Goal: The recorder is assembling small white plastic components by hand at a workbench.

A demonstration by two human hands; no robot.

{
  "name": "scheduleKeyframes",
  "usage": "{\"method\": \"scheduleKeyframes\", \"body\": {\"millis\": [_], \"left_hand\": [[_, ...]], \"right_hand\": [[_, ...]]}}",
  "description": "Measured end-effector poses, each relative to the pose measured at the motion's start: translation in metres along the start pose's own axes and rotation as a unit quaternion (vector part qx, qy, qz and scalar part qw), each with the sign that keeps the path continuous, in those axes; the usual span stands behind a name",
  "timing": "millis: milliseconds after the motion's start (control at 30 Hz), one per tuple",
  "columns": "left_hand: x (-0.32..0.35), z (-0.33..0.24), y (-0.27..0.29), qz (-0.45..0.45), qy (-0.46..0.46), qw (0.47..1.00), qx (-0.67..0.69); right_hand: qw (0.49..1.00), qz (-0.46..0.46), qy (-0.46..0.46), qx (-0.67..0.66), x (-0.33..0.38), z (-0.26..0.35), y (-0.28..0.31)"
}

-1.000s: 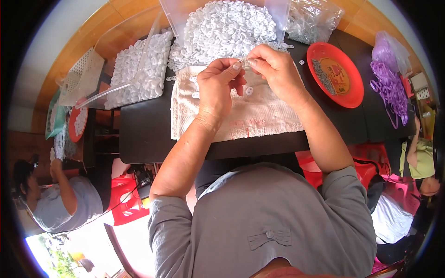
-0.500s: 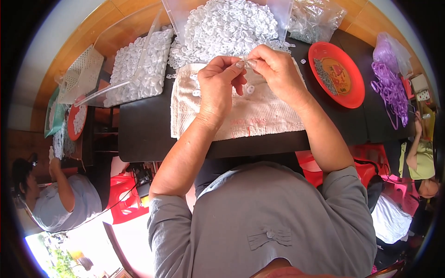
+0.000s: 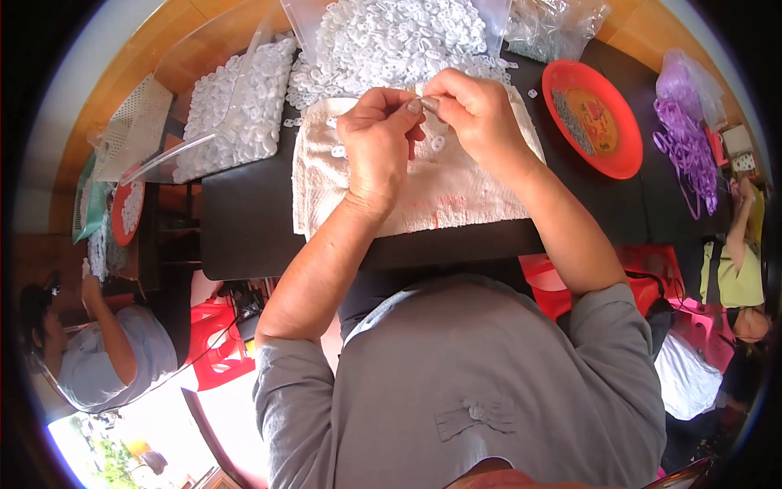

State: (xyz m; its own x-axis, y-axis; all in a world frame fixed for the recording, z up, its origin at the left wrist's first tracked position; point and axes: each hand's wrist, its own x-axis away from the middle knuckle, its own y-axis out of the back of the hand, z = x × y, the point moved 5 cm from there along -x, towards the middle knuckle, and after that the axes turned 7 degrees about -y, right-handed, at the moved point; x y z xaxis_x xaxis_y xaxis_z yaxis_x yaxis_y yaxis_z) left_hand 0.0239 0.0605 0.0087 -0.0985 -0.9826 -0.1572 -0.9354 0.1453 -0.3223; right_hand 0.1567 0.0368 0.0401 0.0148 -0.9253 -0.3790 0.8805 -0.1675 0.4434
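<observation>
Over a black table (image 3: 244,228), fingers of left hand (image 3: 379,143) and right hand (image 3: 481,114) together pinch a small white ring (image 3: 429,103).

This is looking like a small piecework workshop. Beyond the fingers (image 3: 419,104), heaps of white plastic rings (image 3: 383,37) are spilling from clear bags (image 3: 554,24) across a dark desk (image 3: 244,228). To their right a red plate (image 3: 623,159) is holding small parts beside purple bands (image 3: 688,147). Other people are sitting nearby on red stools (image 3: 216,342), working at similar piles.
</observation>
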Motion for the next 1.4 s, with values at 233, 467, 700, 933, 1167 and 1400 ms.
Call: {"method": "scheduleKeyframes", "body": {"millis": [233, 467, 700, 933, 1167, 1400], "left_hand": [[-0.001, 0.012, 0.002, 0.001, 0.061, 0.997, 0.04], [-0.003, 0.011, 0.003, -0.002, 0.08, 0.995, 0.059], [-0.003, 0.009, 0.0, 0.013, 0.082, 0.996, 0.036], [-0.002, 0.011, 0.0, 0.003, 0.081, 0.996, 0.036], [-0.006, 0.01, 0.005, 0.004, 0.062, 0.998, 0.029], [-0.016, 0.014, 0.017, -0.026, 0.087, 0.993, 0.071]], "right_hand": [[0.998, 0.016, -0.053, -0.013, 0.001, -0.016, -0.004], [0.998, -0.003, -0.06, 0.03, -0.004, -0.012, 0.008], [0.999, 0.021, -0.026, 0.041, -0.004, -0.015, 0.006], [0.995, 0.026, -0.082, -0.052, 0.0, -0.028, -0.005], [0.966, 0.035, -0.186, -0.176, 0.001, -0.022, -0.012], [0.979, 0.014, 0.003, 0.204, -0.007, -0.02, 0.011]]}}
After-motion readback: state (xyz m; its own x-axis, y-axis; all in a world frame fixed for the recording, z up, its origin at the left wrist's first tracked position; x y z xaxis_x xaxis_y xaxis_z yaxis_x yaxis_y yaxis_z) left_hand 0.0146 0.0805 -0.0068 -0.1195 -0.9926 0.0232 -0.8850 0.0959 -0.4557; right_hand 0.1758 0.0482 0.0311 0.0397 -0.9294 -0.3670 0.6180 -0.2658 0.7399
